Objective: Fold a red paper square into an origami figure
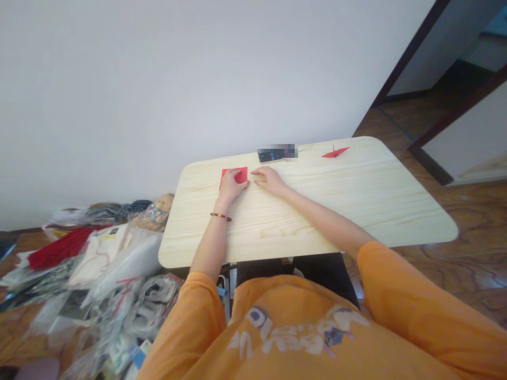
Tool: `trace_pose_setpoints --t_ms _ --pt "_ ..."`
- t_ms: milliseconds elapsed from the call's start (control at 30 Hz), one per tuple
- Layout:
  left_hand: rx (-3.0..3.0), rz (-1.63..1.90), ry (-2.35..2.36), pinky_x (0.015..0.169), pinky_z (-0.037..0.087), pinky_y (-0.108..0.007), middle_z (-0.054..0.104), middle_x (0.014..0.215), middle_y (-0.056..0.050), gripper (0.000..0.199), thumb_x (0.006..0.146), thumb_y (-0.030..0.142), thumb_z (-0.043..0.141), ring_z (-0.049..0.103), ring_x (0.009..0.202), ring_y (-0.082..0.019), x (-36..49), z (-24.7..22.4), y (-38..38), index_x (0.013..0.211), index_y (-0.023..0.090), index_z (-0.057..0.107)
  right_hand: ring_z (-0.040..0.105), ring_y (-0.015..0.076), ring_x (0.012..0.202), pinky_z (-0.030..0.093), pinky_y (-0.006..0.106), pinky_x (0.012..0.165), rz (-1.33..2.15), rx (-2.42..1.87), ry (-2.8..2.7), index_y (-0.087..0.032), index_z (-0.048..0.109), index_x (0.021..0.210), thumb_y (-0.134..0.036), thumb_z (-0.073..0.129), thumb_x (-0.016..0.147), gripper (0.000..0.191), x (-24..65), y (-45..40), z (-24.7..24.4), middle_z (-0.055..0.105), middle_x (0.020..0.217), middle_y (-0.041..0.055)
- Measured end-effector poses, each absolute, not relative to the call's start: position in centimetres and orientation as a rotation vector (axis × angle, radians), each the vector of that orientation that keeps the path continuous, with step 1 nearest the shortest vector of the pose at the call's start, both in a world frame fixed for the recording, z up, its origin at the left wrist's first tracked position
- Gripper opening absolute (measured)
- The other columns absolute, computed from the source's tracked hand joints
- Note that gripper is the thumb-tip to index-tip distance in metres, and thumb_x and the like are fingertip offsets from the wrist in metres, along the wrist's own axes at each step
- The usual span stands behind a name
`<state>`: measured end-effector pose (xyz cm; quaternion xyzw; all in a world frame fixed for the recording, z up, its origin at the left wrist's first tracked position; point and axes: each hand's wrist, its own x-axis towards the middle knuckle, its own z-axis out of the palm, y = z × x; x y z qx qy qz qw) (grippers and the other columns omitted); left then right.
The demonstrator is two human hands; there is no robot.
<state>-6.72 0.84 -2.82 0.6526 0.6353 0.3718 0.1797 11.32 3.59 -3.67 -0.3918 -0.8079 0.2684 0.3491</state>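
Observation:
A red square of paper (244,172) lies on the light wooden table, left of the middle. My left hand (232,186) rests over it, thumb and fingers apart, covering its lower middle. The thumb tip reaches the paper's right edge. My right hand (271,180) hovers at or rests on the tabletop just right of the paper, its fingers spread and holding nothing. A small gap separates its fingertips from the sheet. Toward the far right of the table sits a folded red paper crane (336,153).
A phone (271,155), partly blurred out, lies at the back edge of the table (356,206) against the wall. Bagged items and clothes (111,258) are piled on the floor at the left. A doorway (428,95) stands at the right.

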Motion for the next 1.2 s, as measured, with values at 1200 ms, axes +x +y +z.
trace_pose_setpoints --t_ms 1200 --pt "1.034 1.38 1.721 0.052 0.041 -0.023 0.063 0.056 0.0 0.037 0.041 0.023 0.086 0.053 0.051 -0.011 -8.0 -2.0 0.0 0.072 0.012 0.068 0.066 0.0218 0.096 0.05 0.037 0.092 0.756 -1.07 -1.978 -0.013 0.072 0.095 -0.011 0.058 0.077 0.023 11.5 3.3 -3.9 0.073 0.1 0.0102"
